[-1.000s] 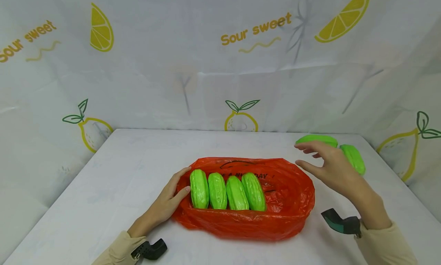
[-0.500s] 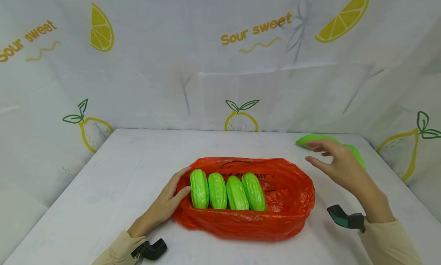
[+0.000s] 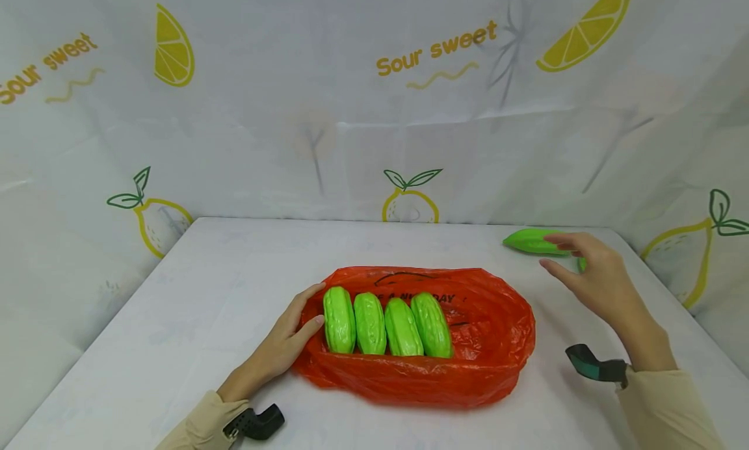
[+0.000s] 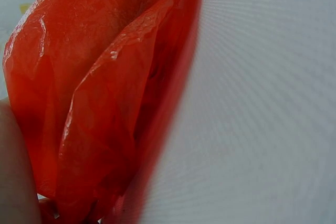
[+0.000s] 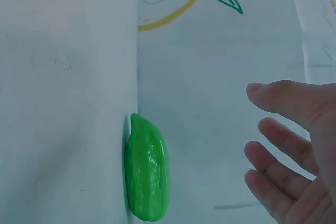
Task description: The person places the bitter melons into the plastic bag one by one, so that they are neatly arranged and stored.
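A red plastic bag (image 3: 409,378) lies with its mouth spread, and several green bitter melons (image 3: 370,323) stand side by side in its left part. My left hand (image 3: 283,336) holds the bag's left rim, thumb by the leftmost melon; the left wrist view shows the creased red film (image 4: 89,87) close up. Over the right side of the table my right hand (image 3: 605,277) is raised with fingers apart and nothing in them. Just beyond it lies another bitter melon (image 3: 532,240), seen too in the right wrist view (image 5: 147,171). A further green melon (image 3: 582,264) is mostly hidden behind that hand.
The white-covered table (image 3: 193,294) ends at the back against a white curtain (image 3: 263,144) printed with lemons. Black wrist cameras (image 3: 593,365) stick out from both sleeves. The bag's right part has bare red film showing.
My right hand has moved to the right, away from the bag, and now covers most of the right-hand loose melon. The left hand and the bag have stayed put.
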`<state>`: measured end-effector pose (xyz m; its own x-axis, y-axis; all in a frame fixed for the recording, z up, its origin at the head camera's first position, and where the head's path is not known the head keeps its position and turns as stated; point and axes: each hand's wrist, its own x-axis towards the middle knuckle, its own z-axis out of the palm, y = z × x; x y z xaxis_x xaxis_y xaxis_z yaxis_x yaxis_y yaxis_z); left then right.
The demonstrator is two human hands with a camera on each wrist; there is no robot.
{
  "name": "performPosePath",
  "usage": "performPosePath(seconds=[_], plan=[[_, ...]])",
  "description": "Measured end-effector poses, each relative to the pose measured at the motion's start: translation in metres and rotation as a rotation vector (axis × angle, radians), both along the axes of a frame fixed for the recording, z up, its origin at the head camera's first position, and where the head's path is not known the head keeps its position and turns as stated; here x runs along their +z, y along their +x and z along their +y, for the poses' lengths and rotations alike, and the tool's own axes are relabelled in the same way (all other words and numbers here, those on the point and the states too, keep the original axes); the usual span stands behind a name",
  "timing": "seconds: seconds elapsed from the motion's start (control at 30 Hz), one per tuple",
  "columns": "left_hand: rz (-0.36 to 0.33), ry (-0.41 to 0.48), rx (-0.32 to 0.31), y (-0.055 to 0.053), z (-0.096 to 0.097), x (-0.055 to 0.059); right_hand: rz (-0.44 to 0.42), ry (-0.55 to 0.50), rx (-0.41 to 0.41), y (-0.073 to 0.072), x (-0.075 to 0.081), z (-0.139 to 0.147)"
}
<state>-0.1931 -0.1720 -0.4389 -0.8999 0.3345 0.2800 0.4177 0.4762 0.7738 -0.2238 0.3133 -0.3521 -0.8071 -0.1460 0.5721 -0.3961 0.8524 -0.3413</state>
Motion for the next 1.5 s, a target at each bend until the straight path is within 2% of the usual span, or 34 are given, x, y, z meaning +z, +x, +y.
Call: performPosePath(seconds=[0.23,0.43,0.87,1.27,1.5], plan=[[0.001,-0.003,0.000,-0.001,0.000,0.000,-0.089,0.000,-0.077,-0.001,-0.005,0.013],[-0.001,0.000,-0.001,-0.001,0.000,0.000,-0.133,-0.026,-0.114,-0.004,-0.011,0.025],[-0.004,0.006,0.003,0.000,0.000,-0.001,-0.157,-0.070,-0.140,-0.007,-0.024,0.044],[-0.006,0.007,-0.001,0.000,0.000,-0.002,-0.319,-0.040,-0.221,-0.006,-0.031,0.064],[-0.006,0.009,0.002,0.000,0.000,-0.002,-0.290,-0.045,-0.214,-0.006,-0.036,0.071]])
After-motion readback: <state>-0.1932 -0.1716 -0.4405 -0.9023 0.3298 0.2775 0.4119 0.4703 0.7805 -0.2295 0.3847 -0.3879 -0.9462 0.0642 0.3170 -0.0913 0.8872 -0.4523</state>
